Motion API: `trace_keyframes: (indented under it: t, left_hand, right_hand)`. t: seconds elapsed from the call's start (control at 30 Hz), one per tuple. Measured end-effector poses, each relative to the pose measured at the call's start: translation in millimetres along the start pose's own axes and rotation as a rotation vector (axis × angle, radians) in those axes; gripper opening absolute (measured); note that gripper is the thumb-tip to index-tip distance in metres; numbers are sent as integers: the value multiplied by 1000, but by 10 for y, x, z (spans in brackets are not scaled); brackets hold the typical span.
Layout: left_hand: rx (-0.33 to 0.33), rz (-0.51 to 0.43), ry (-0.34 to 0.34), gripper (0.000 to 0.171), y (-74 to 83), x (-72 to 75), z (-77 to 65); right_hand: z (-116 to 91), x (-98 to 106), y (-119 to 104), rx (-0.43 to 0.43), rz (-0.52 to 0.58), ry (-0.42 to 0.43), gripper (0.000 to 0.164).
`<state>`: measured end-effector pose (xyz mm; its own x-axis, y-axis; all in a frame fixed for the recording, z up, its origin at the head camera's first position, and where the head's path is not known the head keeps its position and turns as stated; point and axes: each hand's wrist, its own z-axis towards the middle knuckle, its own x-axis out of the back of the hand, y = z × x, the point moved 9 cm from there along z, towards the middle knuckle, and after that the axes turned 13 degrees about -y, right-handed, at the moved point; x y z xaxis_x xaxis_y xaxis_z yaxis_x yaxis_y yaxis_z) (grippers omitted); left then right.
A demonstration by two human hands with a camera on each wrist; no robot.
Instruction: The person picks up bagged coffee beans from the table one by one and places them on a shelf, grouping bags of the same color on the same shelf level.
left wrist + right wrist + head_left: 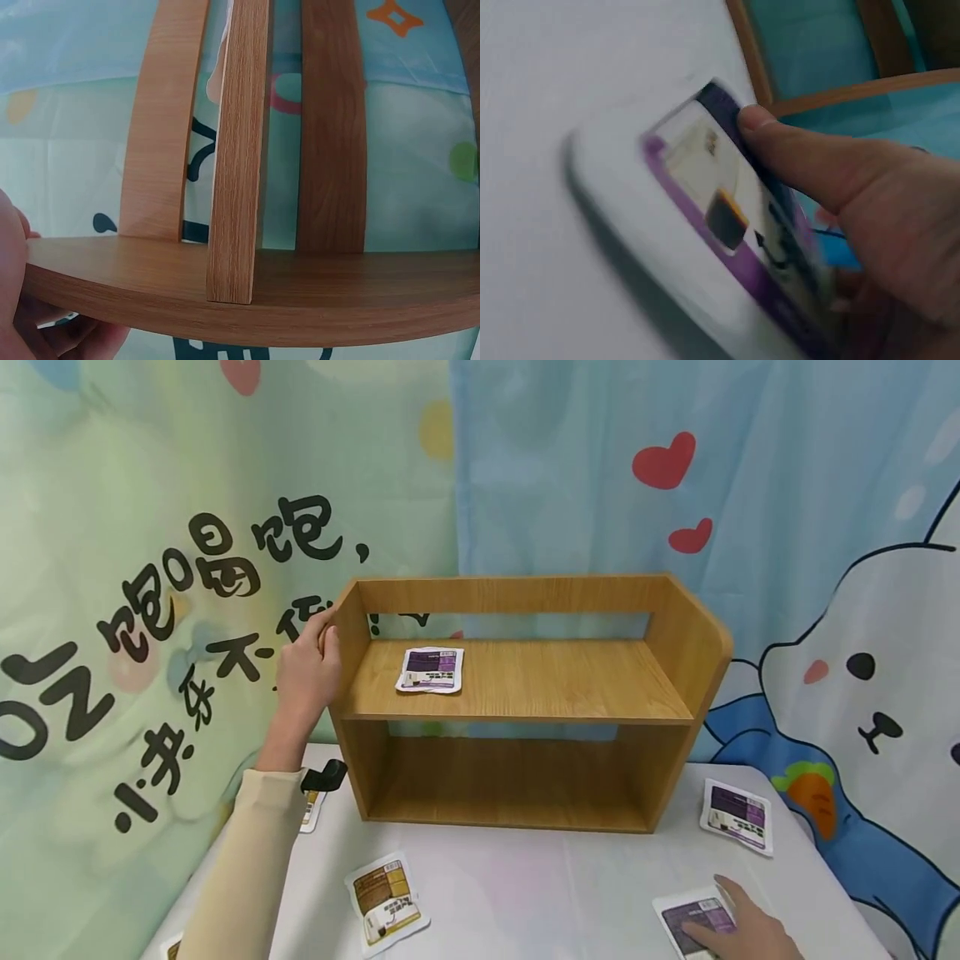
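My left hand grips the upper front edge of the left side panel of a two-tier wooden shelf. In the left wrist view, the fingers curl round the wooden side panel. At the lower right of the table my right hand pinches a white packet with a purple label. The right wrist view has the thumb on the packet's label, the packet tilted and the other fingers mostly hidden behind it. A similar purple packet lies on the upper tier, towards the left.
Another purple-labelled packet lies right of the shelf. A brown-and-yellow packet lies in front, with one more packet partly hidden behind the left wrist. A printed curtain hangs behind the white table.
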<state>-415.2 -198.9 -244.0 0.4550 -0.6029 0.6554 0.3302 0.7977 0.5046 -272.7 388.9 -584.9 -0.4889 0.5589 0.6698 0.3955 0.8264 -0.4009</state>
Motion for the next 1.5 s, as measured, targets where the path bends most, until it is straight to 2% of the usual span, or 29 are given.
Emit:
trace_keyframes:
  t: [0.23,0.3,0.43,0.63,0.83,1.07,1.27,1.5]
  left_hand:
    - [34,4,13,39,-31,75,15]
    - [36,6,10,39,-41,70,14]
    - [24,-8,9,40,-30,64,24]
    - [15,-12,9,39,-3,48,44]
    - [33,-1,4,39,9,36,77]
    - [49,-1,-8,39,-14,-4,43]
    - [40,6,-4,39,-32,-16,30]
    - [39,-1,-3,38,-30,-4,33]
  right_hand:
    - [-166,93,-729,275,184,111,68]
    - [-225,134,-902,332,242,123,59]
    - [-344,248,-1172,400,334,140,60]
    - [-579,443,-1521,463,375,195,62]
    - [-879,605,-1880,533,427,206,64]
    - [-1140,855,-2276,627,443,255,64]
    - [-1176,1052,-2680,656,426,273,63]
    - [-1114,1267,-3116,698,403,282,59]
